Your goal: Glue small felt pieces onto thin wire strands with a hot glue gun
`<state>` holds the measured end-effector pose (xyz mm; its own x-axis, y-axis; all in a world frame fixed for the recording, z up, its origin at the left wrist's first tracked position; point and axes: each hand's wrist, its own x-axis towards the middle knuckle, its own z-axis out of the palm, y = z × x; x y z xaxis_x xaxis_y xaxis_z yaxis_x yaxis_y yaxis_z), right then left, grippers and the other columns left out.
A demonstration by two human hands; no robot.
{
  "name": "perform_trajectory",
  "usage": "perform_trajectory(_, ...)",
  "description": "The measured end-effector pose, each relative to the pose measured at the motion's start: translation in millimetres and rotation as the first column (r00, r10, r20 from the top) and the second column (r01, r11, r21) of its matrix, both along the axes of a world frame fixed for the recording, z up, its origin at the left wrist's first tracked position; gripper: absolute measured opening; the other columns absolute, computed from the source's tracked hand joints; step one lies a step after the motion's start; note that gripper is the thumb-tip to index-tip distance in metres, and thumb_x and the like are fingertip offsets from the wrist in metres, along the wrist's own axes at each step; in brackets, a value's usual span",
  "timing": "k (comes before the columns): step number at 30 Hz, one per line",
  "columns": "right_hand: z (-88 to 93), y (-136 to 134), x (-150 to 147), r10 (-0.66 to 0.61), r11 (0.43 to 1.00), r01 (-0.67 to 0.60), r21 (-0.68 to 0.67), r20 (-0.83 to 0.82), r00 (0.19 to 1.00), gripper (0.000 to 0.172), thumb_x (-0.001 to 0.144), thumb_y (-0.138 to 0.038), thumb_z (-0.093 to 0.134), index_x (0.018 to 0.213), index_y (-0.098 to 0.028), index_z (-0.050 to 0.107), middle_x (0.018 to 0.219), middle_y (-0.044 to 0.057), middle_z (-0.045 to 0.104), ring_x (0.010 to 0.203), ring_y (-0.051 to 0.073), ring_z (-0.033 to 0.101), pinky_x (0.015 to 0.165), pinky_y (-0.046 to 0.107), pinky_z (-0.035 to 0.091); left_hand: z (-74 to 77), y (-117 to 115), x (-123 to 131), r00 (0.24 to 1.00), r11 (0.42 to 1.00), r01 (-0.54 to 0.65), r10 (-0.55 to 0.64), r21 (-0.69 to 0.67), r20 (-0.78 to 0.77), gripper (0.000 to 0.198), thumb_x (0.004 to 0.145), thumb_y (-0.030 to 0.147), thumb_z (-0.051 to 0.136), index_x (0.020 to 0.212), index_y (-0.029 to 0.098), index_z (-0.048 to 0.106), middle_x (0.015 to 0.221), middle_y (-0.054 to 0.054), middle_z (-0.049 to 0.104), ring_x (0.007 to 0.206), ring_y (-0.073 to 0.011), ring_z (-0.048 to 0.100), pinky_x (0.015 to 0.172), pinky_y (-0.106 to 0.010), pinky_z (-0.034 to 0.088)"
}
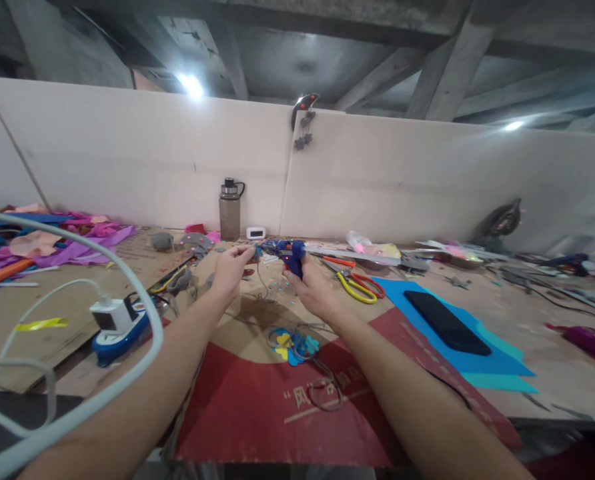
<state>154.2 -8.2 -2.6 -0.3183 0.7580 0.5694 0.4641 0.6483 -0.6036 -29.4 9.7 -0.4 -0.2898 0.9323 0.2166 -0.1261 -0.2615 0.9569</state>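
My right hand (315, 287) is wrapped round the grip of a blue hot glue gun (293, 253), whose nozzle points left. Just beyond the nozzle, my left hand (233, 270) pinches a thin grey string (266, 283); a small bluish bit shows at the fingertips, too small to make out. The string runs down onto the red and tan cardboard (247, 400). Between my forearms, blue and yellow flower-shaped cutouts (291, 345) lie on this cardboard with loops of string over them.
Yellow-handled pliers (357, 287) and red-handled scissors lie right of my hands. Further right, a black phone (445, 322) rests on blue sheets. A white cable (150, 313) arches at left by a power strip (120, 337). A bottle (230, 213) stands by the partition.
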Motion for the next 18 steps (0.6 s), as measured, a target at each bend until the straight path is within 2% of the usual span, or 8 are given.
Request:
perform_trajectory(7,2.8,-4.3,-0.7,-0.027,1.0,0.027,-0.002,0.042,0.999,0.022,0.083,-0.026,0.045,0.103,-0.017,0.047,0.095,0.009,0.057,0.084,0.021,0.053,0.078,0.034,0.041,-0.6,1.4,-1.1,1.0,1.0,-0.005,0.005,0.014,0.018,0.035,0.056,0.044,0.073,0.075,0.016,0.063,0.074,-0.003,0.063,0.063,-0.012,0.058,0.047,-0.02,0.041)
perform_trajectory(12,5.2,-7.7,-1.8,-0.052,0.998,0.053,-0.019,0.056,0.997,0.022,0.082,-0.025,0.045,0.103,-0.018,0.048,0.091,0.008,0.059,0.079,0.02,0.054,0.075,0.033,0.041,-0.1,1.8,-1.5,0.999,1.0,-0.004,0.003,0.007,0.042,0.037,0.054,0.044,0.075,0.075,0.016,0.064,0.073,-0.003,0.063,0.063,-0.0125,0.059,0.047,-0.02,0.041)
perform_trajectory(18,3.4,-4.6,-0.7,-0.058,0.998,0.058,0.013,0.051,0.997,0.022,0.083,-0.026,0.045,0.103,-0.018,0.048,0.096,0.009,0.059,0.083,0.02,0.054,0.077,0.033,0.041,-0.5,2.0,-0.8,0.999,1.0,0.012,-0.012,-0.004,0.031,0.037,0.054,0.044,0.075,0.075,0.015,0.064,0.075,-0.005,0.064,0.066,-0.0136,0.06,0.047,-0.02,0.041)
